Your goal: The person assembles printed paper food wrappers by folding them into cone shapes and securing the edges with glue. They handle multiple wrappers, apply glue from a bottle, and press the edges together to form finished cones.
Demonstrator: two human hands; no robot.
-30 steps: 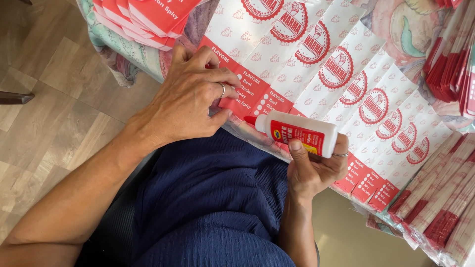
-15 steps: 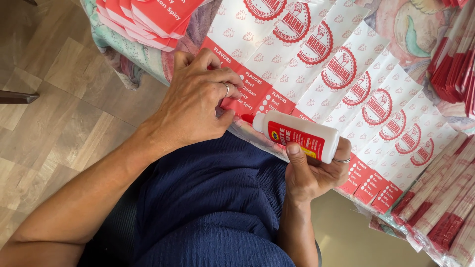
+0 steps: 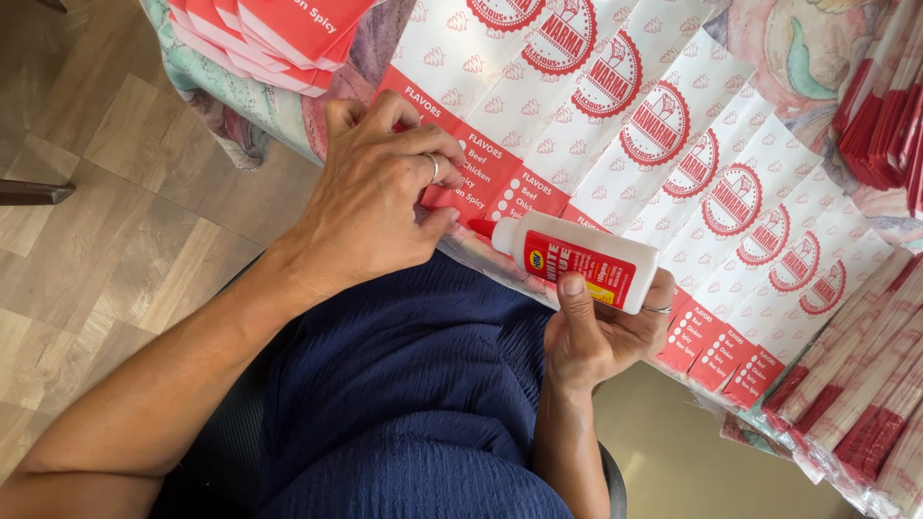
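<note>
Head view, looking down over a lap in dark blue cloth [image 3: 404, 404] toward a desk covered by a patterned cloth [image 3: 798, 48]. Right hand [image 3: 601, 332] clenched around a white glue bottle [image 3: 577, 258] with a red label and red nozzle, thumb pressed across the label, ring on 1 finger; bottle tilted nearly flat, nozzle aimed left and close to the left thumb, just above the near edge of the desk. Left hand [image 3: 375, 197] pressed palm-down on the red bottom strip of the nearest paper bag [image 3: 452, 144], fingers curled over that strip, ring on 1 finger; holding the edge down rather than lifting it, though whether the fingertips pinch a fold cannot be told. Fanned row of white-and-red flat paper bags [image 3: 711, 183] spread overlapping from upper left toward lower right, round red emblems facing up, red strips toward the body. Stack of red folded bags [image 3: 279, 38] at the upper left, partly over the desk edge. More red-and-white bundles [image 3: 865, 413] at the right and lower right, another red stack [image 3: 885, 115] at the upper right. Wooden plank floor [image 3: 106, 231] at left, beneath the left forearm.
</note>
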